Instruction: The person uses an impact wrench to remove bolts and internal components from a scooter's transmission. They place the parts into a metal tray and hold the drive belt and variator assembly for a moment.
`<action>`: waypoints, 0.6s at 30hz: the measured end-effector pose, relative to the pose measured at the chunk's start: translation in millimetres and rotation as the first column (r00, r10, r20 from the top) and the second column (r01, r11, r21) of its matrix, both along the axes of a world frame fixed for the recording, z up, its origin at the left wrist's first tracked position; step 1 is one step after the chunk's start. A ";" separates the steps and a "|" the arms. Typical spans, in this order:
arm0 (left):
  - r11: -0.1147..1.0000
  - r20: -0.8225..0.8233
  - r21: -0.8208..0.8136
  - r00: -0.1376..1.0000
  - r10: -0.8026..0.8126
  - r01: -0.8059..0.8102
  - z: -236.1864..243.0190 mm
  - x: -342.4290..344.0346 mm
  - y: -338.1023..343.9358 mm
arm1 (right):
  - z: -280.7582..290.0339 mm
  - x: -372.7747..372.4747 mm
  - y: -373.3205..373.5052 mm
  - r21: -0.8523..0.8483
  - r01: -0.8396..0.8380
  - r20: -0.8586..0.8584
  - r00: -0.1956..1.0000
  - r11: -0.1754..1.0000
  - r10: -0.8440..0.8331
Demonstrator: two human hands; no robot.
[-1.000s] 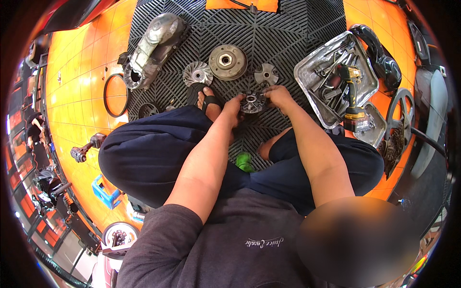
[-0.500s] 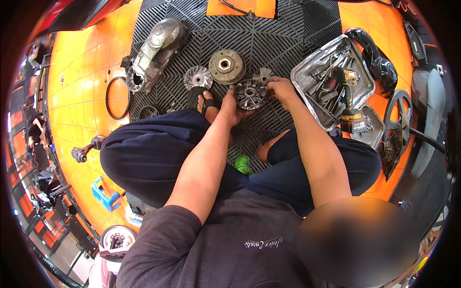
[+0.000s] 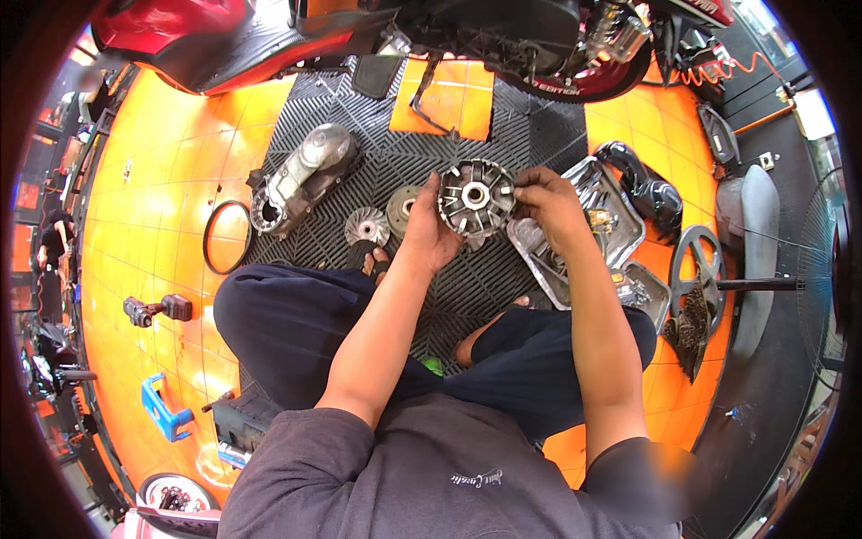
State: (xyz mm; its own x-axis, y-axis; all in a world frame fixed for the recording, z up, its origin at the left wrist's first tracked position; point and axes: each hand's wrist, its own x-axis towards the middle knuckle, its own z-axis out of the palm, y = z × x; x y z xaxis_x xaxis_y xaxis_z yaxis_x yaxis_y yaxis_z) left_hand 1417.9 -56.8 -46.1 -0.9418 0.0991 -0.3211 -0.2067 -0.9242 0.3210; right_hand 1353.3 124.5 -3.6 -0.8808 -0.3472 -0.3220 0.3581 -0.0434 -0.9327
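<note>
My left hand (image 3: 429,231) grips the left side of a round, ribbed metal variator (image 3: 476,197), its inner face turned up and a hub at its centre. At the variator's right rim, the fingers of my right hand (image 3: 549,205) are pinched together beside a small pale bit; what they hold is too small to make out. Below the raised variator lies a round metal clutch drum (image 3: 401,212), partly covered by my left hand. A finned pulley disc (image 3: 367,227) rests on the mat to its left, near my foot.
A metal tray of tools (image 3: 634,235) stands right of my hands, beside a fan-like wheel (image 3: 698,247). Left lie a silver crankcase cover (image 3: 310,175), a drive belt (image 3: 226,238) and an impact wrench (image 3: 157,310). A red motorcycle (image 3: 269,45) stands ahead.
Both hands have lifted the variator off the mat, and it now appears larger. My view has shifted forward, bringing the motorcycle into sight. The right hand has stayed at the variator's right rim.
</note>
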 end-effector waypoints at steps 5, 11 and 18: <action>0.998 0.045 -0.050 0.998 -0.035 0.038 43.9 10.8 9.8 | 23.4 27.7 9.7 -0.126 0.118 0.006 0.993 0.985 -0.118; 0.997 -0.061 0.034 0.996 -0.067 0.069 68.2 21.3 14.3 | 36.6 43.1 16.2 -0.336 0.173 0.032 0.985 0.926 -0.172; 0.990 -0.071 0.079 0.991 -0.111 0.117 71.1 24.7 26.3 | 37.0 43.4 29.5 -0.389 0.151 0.026 0.988 0.909 -0.153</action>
State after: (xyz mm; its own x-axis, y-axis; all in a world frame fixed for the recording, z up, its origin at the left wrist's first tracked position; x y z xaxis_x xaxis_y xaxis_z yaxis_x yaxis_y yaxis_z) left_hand 1442.6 -30.6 25.0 -0.9418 0.2305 -0.2448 -0.2929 -0.9199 0.2608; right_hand 1396.7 154.0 33.3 -0.9341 -0.3057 -0.1845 0.3139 -0.4568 -0.8324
